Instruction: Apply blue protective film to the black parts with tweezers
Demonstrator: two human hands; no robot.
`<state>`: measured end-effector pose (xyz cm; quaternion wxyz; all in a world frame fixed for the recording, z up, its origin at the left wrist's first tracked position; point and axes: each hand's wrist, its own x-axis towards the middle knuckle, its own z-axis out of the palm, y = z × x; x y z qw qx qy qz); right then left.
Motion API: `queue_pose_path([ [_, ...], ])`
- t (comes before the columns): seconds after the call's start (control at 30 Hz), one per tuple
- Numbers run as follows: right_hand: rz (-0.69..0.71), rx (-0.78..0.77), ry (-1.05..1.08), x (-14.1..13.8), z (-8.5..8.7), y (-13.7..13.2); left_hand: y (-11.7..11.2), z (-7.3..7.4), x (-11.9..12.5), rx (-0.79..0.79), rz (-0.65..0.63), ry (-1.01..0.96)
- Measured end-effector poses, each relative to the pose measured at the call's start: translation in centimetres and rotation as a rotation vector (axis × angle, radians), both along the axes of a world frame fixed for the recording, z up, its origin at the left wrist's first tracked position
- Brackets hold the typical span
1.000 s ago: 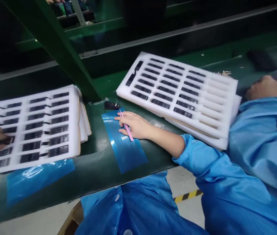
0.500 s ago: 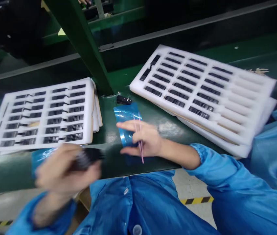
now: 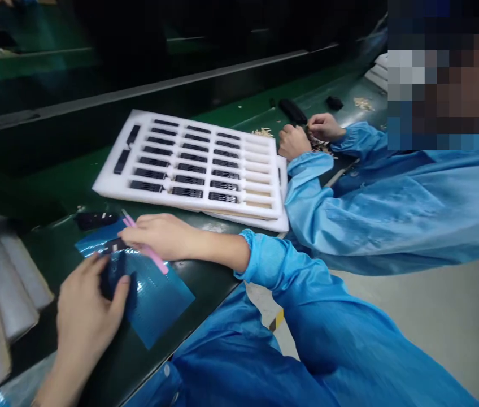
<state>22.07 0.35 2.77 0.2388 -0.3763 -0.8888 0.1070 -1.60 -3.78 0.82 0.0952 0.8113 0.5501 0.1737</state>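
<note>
My left hand (image 3: 87,308) is curved around a dark stack of thin black parts (image 3: 113,271) over a glossy blue film sheet (image 3: 161,308). Thumb and fingers lie on either side of this stack, which is partly hidden and in shadow. Pink tweezers (image 3: 155,259) rest in my right hand (image 3: 161,234), its fingers closed and its fingertips beside a black end with small silvery marks (image 3: 114,245). Just behind the film, another black piece (image 3: 95,220) lies on the green bench.
A white foam tray (image 3: 114,181) with rows of black parts stands beyond my right arm. White foam trays (image 3: 13,282) are stacked at left. To the right, a co-worker's hands (image 3: 296,138) handle small pieces near tan bits (image 3: 264,132). The bench edge runs before me.
The view has swung right. My left hand has brought the black stack onto the blue film, and my right hand has come close beside it, still holding the tweezers.
</note>
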Motion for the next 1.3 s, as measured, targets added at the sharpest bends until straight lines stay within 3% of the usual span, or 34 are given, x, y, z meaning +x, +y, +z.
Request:
queue_pose_path([
  [0.07,-0.074,-0.055,0.001,0.5,-0.6,0.2,-1.4,0.3,-0.6,0.043,-0.185,0.140],
  [0.17,-0.089,-0.112,0.118,0.4,-2.1,0.4,-3.2,0.9,-0.4,0.024,-0.260,0.182],
  [0.33,-0.003,-0.238,0.348,-0.1,-3.0,0.8,-3.3,0.9,-0.7,0.013,-0.250,0.101],
  [0.7,0.007,-0.268,0.424,-0.3,-2.8,0.9,-1.5,0.7,-1.4,0.071,-0.255,0.043],
  [0.93,0.009,-0.155,0.446,-0.7,-2.8,1.1,0.1,0.3,-0.8,0.120,-0.127,0.177],
  [1.03,0.003,-0.095,0.561,-0.7,-2.1,0.2,0.7,0.2,-0.7,0.153,-0.152,0.191],
  [1.17,0.048,-0.460,0.824,-0.8,-1.1,-1.9,1.3,-0.1,-0.8,0.206,-0.206,0.135],
  [1.3,0.038,-0.669,0.775,-1.4,-1.4,-2.5,1.2,-0.4,-1.1,0.189,-0.231,0.043],
])
